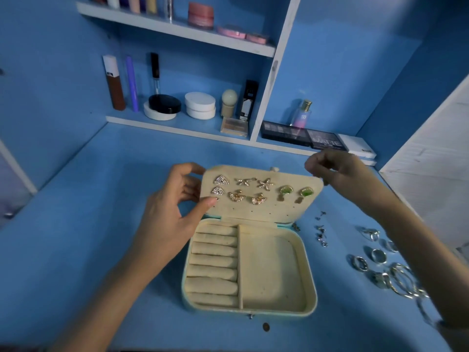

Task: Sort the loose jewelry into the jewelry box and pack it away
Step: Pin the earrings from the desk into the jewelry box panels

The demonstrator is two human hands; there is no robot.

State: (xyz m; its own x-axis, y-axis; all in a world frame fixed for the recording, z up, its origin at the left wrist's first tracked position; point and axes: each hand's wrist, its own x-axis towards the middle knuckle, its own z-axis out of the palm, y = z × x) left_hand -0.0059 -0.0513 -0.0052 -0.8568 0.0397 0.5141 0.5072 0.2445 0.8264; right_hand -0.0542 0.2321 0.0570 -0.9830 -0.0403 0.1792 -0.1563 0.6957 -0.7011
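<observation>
Well, my left hand (pixel 175 214) pinches the lid (pixel 264 212) at its left edge, thumb inside. My right hand (pixel 340 171) curls by its far corner (too blurry, I cannot tell what it holds). The jewelry box (pixel 311 288) sits open on the table (pixel 101 224), rings (pixel 378 255) loose to its right.

Dim bluish light, soft shadows under the arms, wide-angle bending at edges, slight overall blur

L hand (pixel 175 212) & R hand (pixel 337 168), bare forearms (pixel 119 293).
</observation>
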